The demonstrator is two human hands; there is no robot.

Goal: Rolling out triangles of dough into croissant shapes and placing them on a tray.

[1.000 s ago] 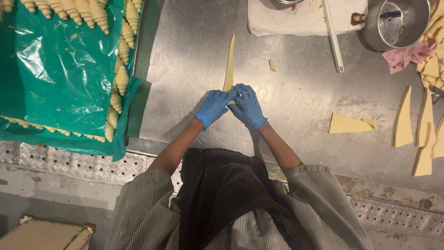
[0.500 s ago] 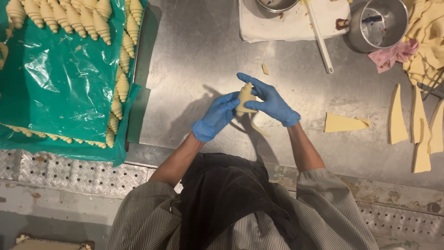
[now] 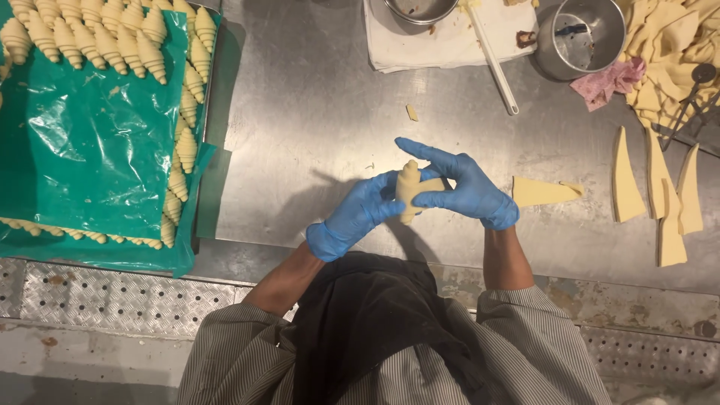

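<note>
Head view: left hand (image 3: 352, 217) and right hand (image 3: 461, 187), gloved, pinch rolled dough piece (image 3: 409, 191) above steel worktop (image 3: 315, 112), frame centre, shaping ends.

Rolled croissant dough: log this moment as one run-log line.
left hand: holds rolled croissant dough | right hand: holds it too | position: above steel table | nearest: dough triangle

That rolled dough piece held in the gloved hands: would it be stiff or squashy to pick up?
Probably soft: the rolled dough piece sits cradled between the left hand and the right hand. Likely light. Its rounded, tapered shape might roll on the steel table.
</note>
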